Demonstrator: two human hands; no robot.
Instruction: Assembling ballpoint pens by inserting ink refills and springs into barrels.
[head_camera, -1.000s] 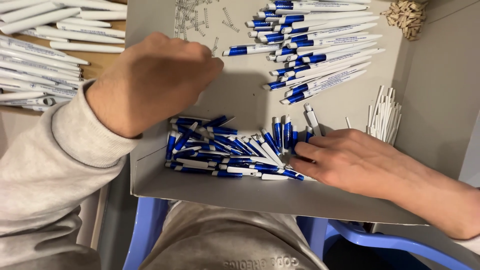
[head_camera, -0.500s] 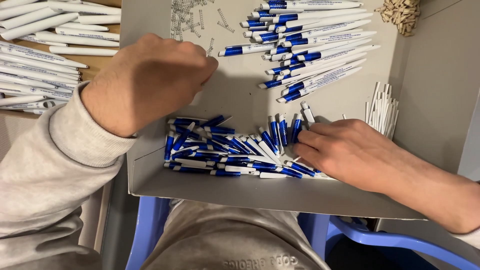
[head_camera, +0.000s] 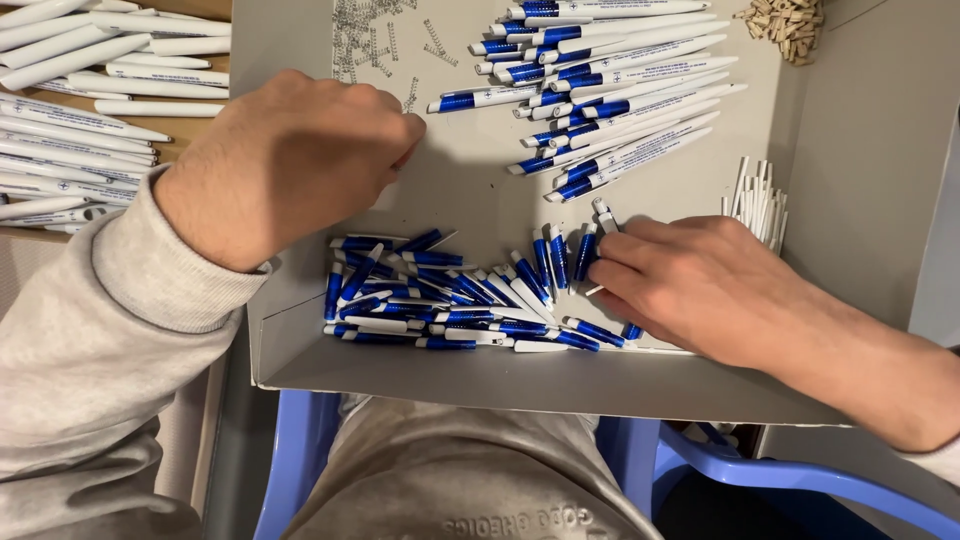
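Grey cardboard box (head_camera: 300, 345), open tray, fills centre, walls at 3 and 6 o'clock. No labels, signs, screens.

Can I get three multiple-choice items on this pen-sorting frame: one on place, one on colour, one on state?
1. Where does the right hand rest?
A. at the right end of the short pen parts
B. on the small metal springs
C. on the white barrels outside the tray

2. What colours are the short pen parts in the near pile?
A. red and black
B. blue and white
C. green and yellow

3. How is the left hand held?
A. flat, palm up
B. curled, knuckles up, above the tray
C. wrapped around a full-length pen

Key: 1 A, its fingers touch the pile's right end on the grey tray. 2 B, every piece shows blue and white. 3 B, the back of the hand faces the camera with its fingers folded under, near the small metal springs; whether it holds anything is hidden.
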